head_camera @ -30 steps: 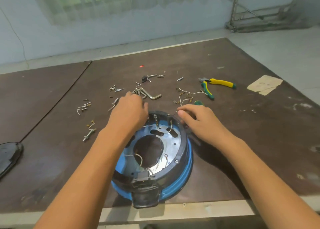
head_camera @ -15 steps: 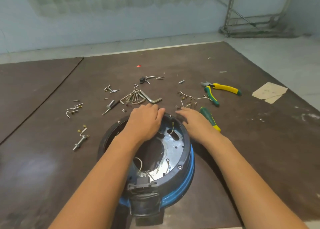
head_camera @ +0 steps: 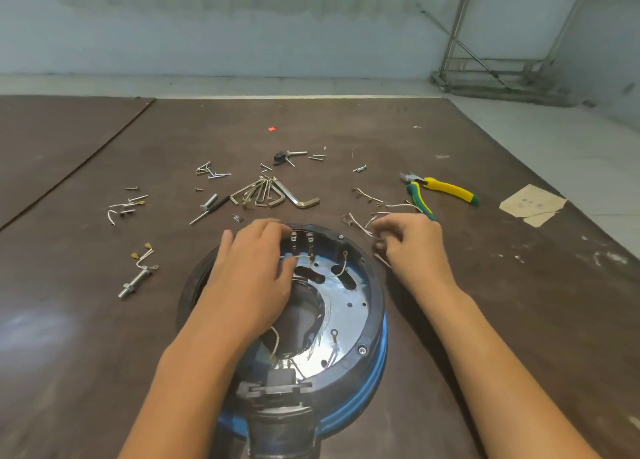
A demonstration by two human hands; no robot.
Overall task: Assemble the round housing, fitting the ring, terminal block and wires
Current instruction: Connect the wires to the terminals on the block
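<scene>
Brown board (head_camera: 502,337): spanned the whole foreground; carried every item below.

Round housing (head_camera: 363,401): blue-bodied; stood on the board at centre, close to the near edge, open side up, between the 2 forearms; showed a shiny metal plate inside.

Dark ring (head_camera: 375,323): sat on top of the housing, around its rim.

Left hand (head_camera: 256,268): hovered over the far left part of the housing; thumb stuck out apart from the rest; fingers bent, tips at the far rim and against a pale wire (head_camera: 304,256) beside 2 upright terminals; gripped or merely touched, could not tell.

Right hand (head_camera: 412,247): rested on the board just right of the housing; fingers curled, tips pinched together on loose wires (head_camera: 360,224).

Pliers (head_camera: 446,190): yellow and green handles; lay beyond the right hand, well apart from the housing.

Paper scrap (head_camera: 530,204): lay flat near the right edge of the board.

Hex keys (head_camera: 263,193): bunched on 1 ring, fanned out just beyond the left hand.

Terminal block (head_camera: 281,377): black; seated at the near rim of the housing, thin wires running to it from inside.

Bolt (head_camera: 133,283): lay left of the housing, touching a short wire with brass lugs.

Screws (head_camera: 211,172): scattered in small groups across the far half of the board.
</scene>
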